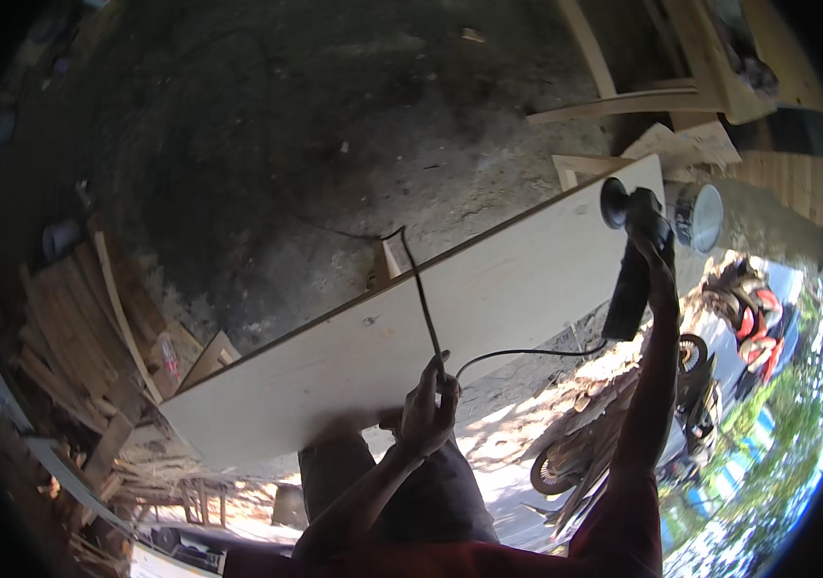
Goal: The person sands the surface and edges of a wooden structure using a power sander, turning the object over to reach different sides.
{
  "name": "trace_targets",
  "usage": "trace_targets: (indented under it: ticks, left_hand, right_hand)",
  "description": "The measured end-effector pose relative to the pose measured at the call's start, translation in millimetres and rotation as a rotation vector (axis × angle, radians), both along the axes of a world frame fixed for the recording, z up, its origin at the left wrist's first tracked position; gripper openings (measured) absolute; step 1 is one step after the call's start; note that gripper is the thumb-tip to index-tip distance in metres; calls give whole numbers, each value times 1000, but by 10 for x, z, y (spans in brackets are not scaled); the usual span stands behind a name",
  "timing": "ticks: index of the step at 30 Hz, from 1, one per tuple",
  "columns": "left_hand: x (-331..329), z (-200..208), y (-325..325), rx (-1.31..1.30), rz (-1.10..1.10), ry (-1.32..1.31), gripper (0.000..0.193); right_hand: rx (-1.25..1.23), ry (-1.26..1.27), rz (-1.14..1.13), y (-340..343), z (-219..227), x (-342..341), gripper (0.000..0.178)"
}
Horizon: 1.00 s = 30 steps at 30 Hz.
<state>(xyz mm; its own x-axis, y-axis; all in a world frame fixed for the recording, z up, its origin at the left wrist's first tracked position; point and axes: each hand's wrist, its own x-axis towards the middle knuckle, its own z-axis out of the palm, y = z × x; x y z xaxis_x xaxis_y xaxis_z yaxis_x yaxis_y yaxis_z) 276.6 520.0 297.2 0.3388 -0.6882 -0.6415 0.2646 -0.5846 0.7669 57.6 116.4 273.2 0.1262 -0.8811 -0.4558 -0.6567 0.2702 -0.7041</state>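
A long pale wooden board [373, 323] lies slantwise in front of me, rising to the right. My right hand [660, 265] is wrapped round the dark body of an angle grinder [631, 289] at the board's far right end. The grinder's round disc [613, 202] is over the board; whether it touches cannot be made out. My left hand [426, 409] is closed on the grinder's black cord [421, 289], above the board's near edge. From that hand one stretch of cord loops right to the grinder, and another runs across the board toward the floor beyond.
A bucket [700, 217] stands just past the board's right end. Wooden frames [623, 101] are at the far right. Stacked planks [79, 318] lie on the left, beside the dusty floor [334, 135]. Motorcycles [613, 424] are parked outside at the lower right.
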Motion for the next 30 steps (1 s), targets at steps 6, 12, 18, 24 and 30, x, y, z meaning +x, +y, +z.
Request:
trace_targets:
  ticks: [6, 12, 18, 24, 30]
  left_hand:
    - [-79, -777, 1269, 204, 5, -378, 63]
    - [240, -693, 2661, 453, 359, -182, 50]
    - [7, -1088, 4522, 751, 1171, -281, 52]
    - [149, -1394, 5484, 599, 2019, 147, 59]
    - [33, -1693, 5560, -97, 2218, 437, 50]
  right_hand:
    - [631, -676, -23, 862, -195, -286, 63]
    - [509, -480, 224, 1835, 265, 1348, 58]
    - [446, -349, 558, 2690, 80, 2050, 71]
    - [422, -235, 891, 5013, 796, 3639, 81]
    - [394, -134, 1235, 6700, 617, 4513, 93]
